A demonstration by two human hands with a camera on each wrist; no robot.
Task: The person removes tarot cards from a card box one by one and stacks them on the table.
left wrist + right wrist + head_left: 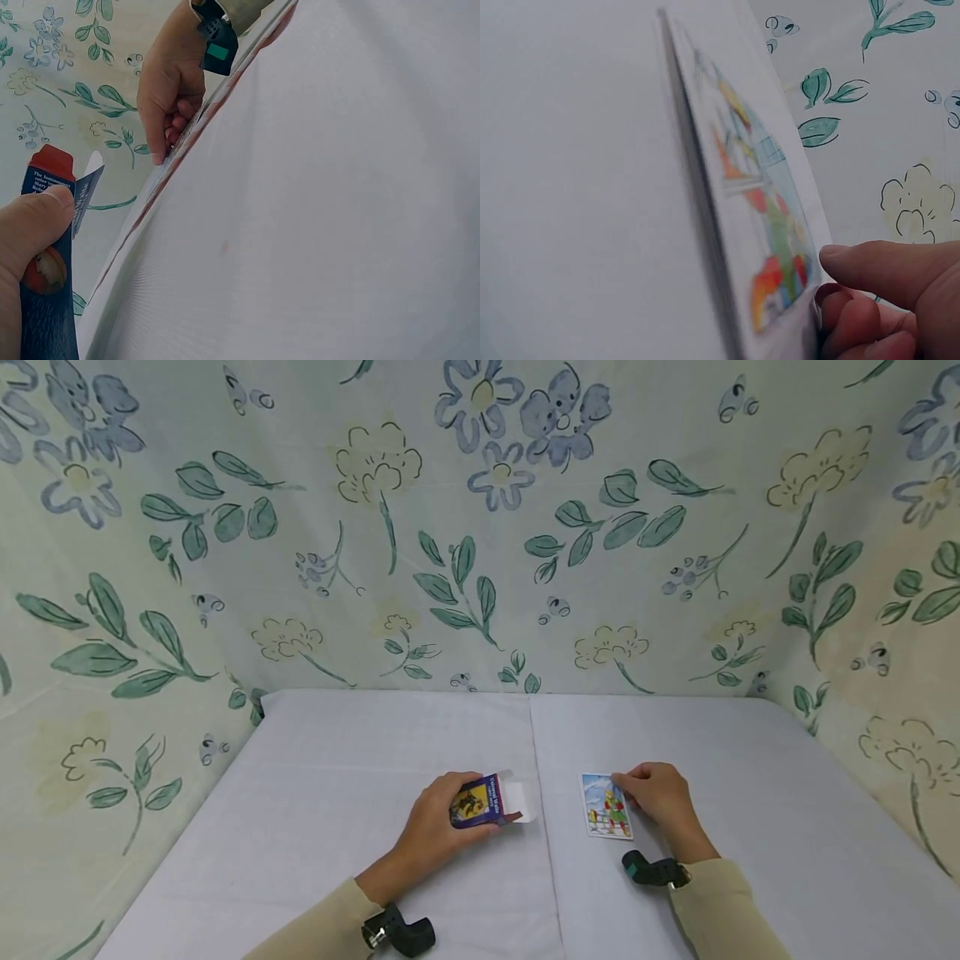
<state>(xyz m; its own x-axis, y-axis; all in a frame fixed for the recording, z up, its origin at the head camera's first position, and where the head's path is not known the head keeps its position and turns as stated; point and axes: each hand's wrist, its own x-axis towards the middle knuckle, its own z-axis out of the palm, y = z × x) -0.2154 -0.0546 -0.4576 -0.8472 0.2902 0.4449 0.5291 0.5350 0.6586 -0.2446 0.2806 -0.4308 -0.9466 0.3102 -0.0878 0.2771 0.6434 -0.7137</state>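
My left hand (pixel 429 833) grips a small dark blue card box (pixel 472 803) with a yellow picture on its front and the words "Universal Waite". Its flap end faces right with a white flap out; the left wrist view shows my thumb (pixel 45 217) pressed along the box's blue side. To the right, my right hand (pixel 663 797) pinches the upper right edge of a picture card (pixel 606 814) with a white border and a colourful scene. A grey edge along the card shows in the right wrist view; whether several cards lie together I cannot tell.
A white cloth covers the table (pixel 360 760), with a crease running front to back between the hands. Behind it and at both sides hangs a floral curtain (pixel 465 635). Each wrist carries a black camera mount (pixel 408 935).
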